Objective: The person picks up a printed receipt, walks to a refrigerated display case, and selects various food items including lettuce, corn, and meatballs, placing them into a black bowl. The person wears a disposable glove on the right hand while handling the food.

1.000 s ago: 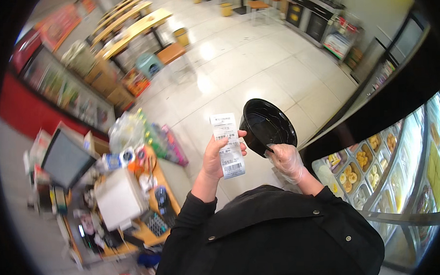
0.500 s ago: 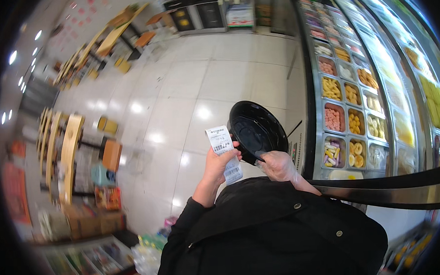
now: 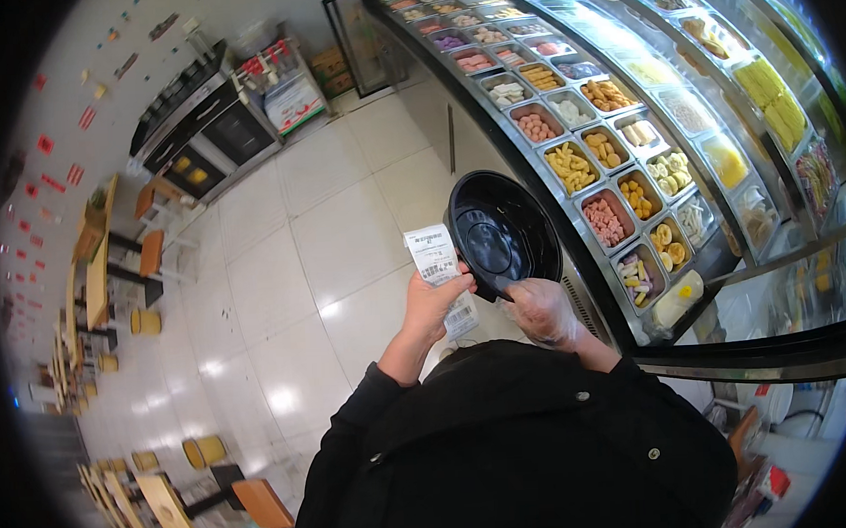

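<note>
In front of my body, my left hand [image 3: 430,306] is closed on a long white printed receipt [image 3: 432,250], thumb across its face. The paper's lower end hangs below the thumb, and my other left fingers lie hidden behind it, close against the side of a round black bowl [image 3: 499,242]. Nothing shows inside that bowl, which tilts so that its inside faces me. A clear plastic glove covers my right hand [image 3: 542,312], whose fingers grip the bowl's near rim.
Along my right runs a refrigerated display case [image 3: 503,152] with metal trays of foods in rows. Tiled floor [image 3: 300,269] spreads ahead and left. A black-fronted cabinet [image 3: 215,141] stands at the far wall; wooden tables [image 3: 96,283] and stools [image 3: 151,252] line the left side.
My view has swung to the right, bringing the display case nearer the middle. Both hands keep their holds on the receipt and the bowl.
</note>
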Demonstrator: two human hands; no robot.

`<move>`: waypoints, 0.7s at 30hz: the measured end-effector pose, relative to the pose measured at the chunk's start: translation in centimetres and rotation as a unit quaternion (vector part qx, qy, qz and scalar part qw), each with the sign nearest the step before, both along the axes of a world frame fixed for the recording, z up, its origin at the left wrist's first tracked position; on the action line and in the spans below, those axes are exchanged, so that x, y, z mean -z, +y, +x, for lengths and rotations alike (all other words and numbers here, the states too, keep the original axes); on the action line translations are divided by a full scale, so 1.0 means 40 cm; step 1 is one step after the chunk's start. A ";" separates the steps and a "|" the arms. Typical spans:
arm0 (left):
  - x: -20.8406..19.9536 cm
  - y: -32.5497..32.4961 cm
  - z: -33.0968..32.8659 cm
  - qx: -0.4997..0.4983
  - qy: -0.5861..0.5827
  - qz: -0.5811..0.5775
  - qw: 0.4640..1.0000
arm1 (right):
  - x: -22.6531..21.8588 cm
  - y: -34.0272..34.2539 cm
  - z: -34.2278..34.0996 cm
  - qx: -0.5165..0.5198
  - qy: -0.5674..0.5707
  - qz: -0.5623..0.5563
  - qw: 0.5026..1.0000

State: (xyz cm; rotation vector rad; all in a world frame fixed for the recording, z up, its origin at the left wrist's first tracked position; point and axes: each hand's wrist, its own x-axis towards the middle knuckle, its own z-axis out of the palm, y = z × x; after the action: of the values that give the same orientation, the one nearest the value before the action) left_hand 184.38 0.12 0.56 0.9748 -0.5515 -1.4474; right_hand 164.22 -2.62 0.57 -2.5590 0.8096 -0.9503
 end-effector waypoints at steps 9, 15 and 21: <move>0.064 -0.385 0.006 0.187 0.007 -0.002 0.982 | 0.031 -0.207 0.004 0.176 0.054 -0.030 0.982; 0.170 -0.650 -0.051 0.233 -0.001 0.019 0.972 | 0.136 -0.443 -0.042 0.214 0.068 -0.011 0.974; 0.278 -0.914 -0.057 0.241 0.025 0.091 0.966 | 0.221 -0.699 -0.043 0.234 0.083 -0.010 0.969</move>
State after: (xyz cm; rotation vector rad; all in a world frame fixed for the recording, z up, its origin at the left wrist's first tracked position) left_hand 182.12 -36.46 -10.56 0.9855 -0.6559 -1.9794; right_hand 162.51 -30.59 -8.28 -2.5370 1.5077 -0.8716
